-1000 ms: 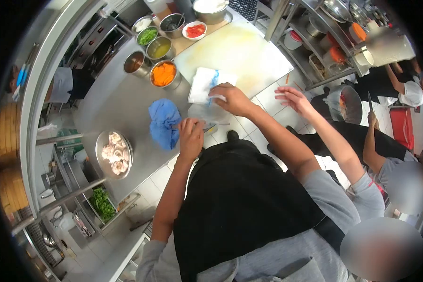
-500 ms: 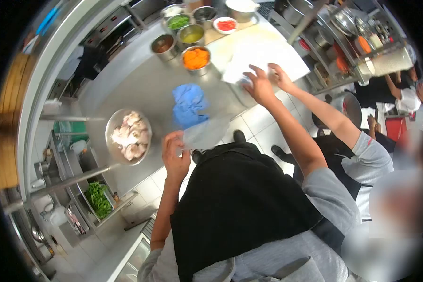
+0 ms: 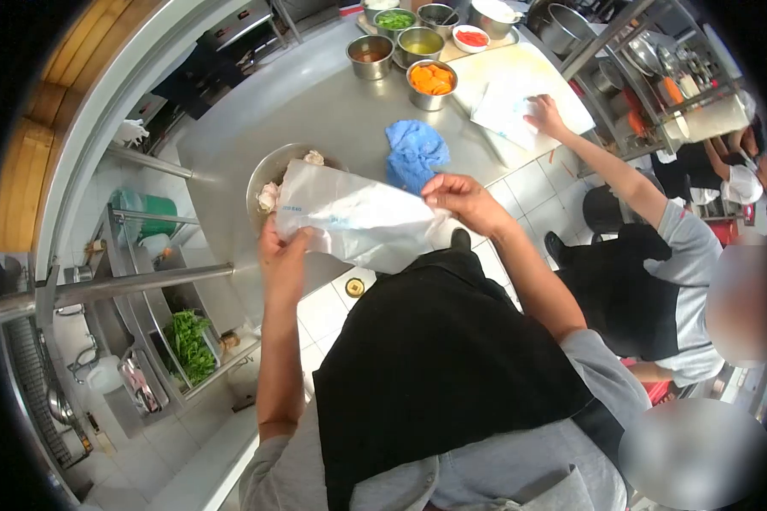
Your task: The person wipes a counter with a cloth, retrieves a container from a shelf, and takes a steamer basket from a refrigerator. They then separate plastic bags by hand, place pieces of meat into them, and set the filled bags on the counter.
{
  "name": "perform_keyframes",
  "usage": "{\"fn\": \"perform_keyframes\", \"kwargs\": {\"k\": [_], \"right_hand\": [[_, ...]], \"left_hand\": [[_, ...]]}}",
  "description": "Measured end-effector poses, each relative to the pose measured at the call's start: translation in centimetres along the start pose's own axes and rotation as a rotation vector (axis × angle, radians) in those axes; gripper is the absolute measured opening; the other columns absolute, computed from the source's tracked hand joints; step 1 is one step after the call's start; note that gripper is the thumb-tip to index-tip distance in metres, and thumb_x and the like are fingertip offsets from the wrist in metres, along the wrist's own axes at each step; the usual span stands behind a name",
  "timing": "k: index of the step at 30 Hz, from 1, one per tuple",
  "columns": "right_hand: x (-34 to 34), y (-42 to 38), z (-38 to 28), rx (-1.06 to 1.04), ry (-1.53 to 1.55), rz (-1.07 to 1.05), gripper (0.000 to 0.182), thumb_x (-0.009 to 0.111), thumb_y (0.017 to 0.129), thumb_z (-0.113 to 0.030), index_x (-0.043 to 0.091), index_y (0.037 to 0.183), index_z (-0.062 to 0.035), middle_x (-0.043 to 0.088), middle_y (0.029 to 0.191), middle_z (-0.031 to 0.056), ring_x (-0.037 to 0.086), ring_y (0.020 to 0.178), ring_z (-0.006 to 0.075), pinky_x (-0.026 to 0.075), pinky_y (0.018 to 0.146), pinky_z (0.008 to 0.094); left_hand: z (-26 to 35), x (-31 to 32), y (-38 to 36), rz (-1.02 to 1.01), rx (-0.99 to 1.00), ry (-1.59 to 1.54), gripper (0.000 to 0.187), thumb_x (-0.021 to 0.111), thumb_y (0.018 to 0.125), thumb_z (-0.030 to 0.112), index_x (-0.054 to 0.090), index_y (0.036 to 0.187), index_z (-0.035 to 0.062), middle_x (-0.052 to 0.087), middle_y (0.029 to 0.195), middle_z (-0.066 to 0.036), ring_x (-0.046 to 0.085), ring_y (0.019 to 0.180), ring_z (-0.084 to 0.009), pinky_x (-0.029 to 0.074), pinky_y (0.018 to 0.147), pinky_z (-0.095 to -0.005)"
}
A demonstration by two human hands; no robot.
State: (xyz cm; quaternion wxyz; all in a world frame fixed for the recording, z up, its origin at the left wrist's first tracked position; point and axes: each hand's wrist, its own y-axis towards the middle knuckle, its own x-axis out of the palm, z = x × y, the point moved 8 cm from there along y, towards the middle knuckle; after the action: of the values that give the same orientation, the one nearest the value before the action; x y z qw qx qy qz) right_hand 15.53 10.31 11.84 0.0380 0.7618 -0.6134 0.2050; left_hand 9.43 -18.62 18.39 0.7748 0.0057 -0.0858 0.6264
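Note:
A clear plastic bag (image 3: 358, 211) with faint blue print is stretched out flat above the steel table's near edge. My left hand (image 3: 284, 249) pinches its left end, close to the metal bowl (image 3: 256, 183) of raw meat pieces (image 3: 269, 197), which the bag partly covers. At the bag's right end, the fingers of my right hand (image 3: 464, 203) are closed on the plastic. Just beyond the bag lies a crumpled blue cloth (image 3: 417, 153) on the table.
Steel pots, one with sliced carrots (image 3: 432, 80), stand at the far side near a white cutting board (image 3: 533, 68). A co-worker's hand (image 3: 547, 115) touches plastic sheets (image 3: 504, 111) on that board. Leafy greens (image 3: 191, 345) sit in a container lower left.
My right hand has come from the cutting board to the bag's right end. The bag is now spread between both hands and partly over the bowl. The view has shifted left.

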Motion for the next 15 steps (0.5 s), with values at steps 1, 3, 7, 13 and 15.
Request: {"fn": "perform_keyframes", "kwargs": {"k": [1, 3, 7, 13, 15], "right_hand": [[-0.7, 0.3, -0.1, 0.013, 0.085, 0.063, 0.016, 0.066, 0.094, -0.013, 0.066, 0.108, -0.0050, 0.067, 0.101, 0.0007, 0.062, 0.090, 0.0085, 0.048, 0.085, 0.0243], [-0.7, 0.0, 0.2, 0.020, 0.170, 0.132, 0.019, 0.067, 0.094, -0.017, 0.067, 0.110, -0.0061, 0.068, 0.097, -0.0004, 0.062, 0.086, 0.0074, 0.047, 0.083, 0.0226], [2.2, 0.7, -0.9, -0.097, -0.142, 0.081, 0.025, 0.071, 0.091, -0.010, 0.064, 0.114, -0.0037, 0.067, 0.101, 0.0023, 0.063, 0.086, 0.0097, 0.050, 0.079, 0.0227], [-1.3, -0.1, -1.1, -0.095, -0.134, 0.317, 0.016, 0.072, 0.089, -0.007, 0.066, 0.104, -0.0023, 0.068, 0.089, 0.0020, 0.061, 0.082, 0.0083, 0.049, 0.076, 0.0226], [-2.7, -0.8, -2.3, -0.140, -0.246, 0.384, 0.012, 0.069, 0.092, -0.007, 0.065, 0.102, -0.0025, 0.068, 0.088, 0.0018, 0.060, 0.080, 0.0069, 0.047, 0.072, 0.0215]], "left_hand": [[-0.1, -0.4, -0.1, -0.017, -0.025, -0.036, 0.035, 0.063, 0.087, 0.000, 0.056, 0.122, -0.0003, 0.067, 0.106, -0.008, 0.064, 0.093, -0.0125, 0.050, 0.085, -0.0279], [-0.4, -0.7, -0.2, -0.025, -0.051, -0.102, 0.036, 0.063, 0.088, 0.000, 0.056, 0.123, 0.0005, 0.067, 0.107, -0.007, 0.064, 0.093, -0.0124, 0.050, 0.085, -0.0278], [-1.3, -0.9, 0.5, -0.032, -0.098, -0.141, 0.034, 0.066, 0.088, 0.002, 0.057, 0.122, 0.0000, 0.067, 0.105, -0.006, 0.064, 0.089, -0.0121, 0.052, 0.080, -0.0269], [-0.6, 1.1, 2.4, -0.141, -0.063, 0.107, 0.028, 0.070, 0.088, 0.006, 0.061, 0.114, -0.0028, 0.068, 0.096, -0.005, 0.064, 0.081, -0.0117, 0.052, 0.074, -0.0263], [-1.1, 2.9, 4.4, -0.178, -0.049, 0.069, 0.028, 0.070, 0.089, 0.007, 0.061, 0.114, -0.0026, 0.068, 0.096, -0.005, 0.064, 0.082, -0.0117, 0.051, 0.074, -0.0258]]}}
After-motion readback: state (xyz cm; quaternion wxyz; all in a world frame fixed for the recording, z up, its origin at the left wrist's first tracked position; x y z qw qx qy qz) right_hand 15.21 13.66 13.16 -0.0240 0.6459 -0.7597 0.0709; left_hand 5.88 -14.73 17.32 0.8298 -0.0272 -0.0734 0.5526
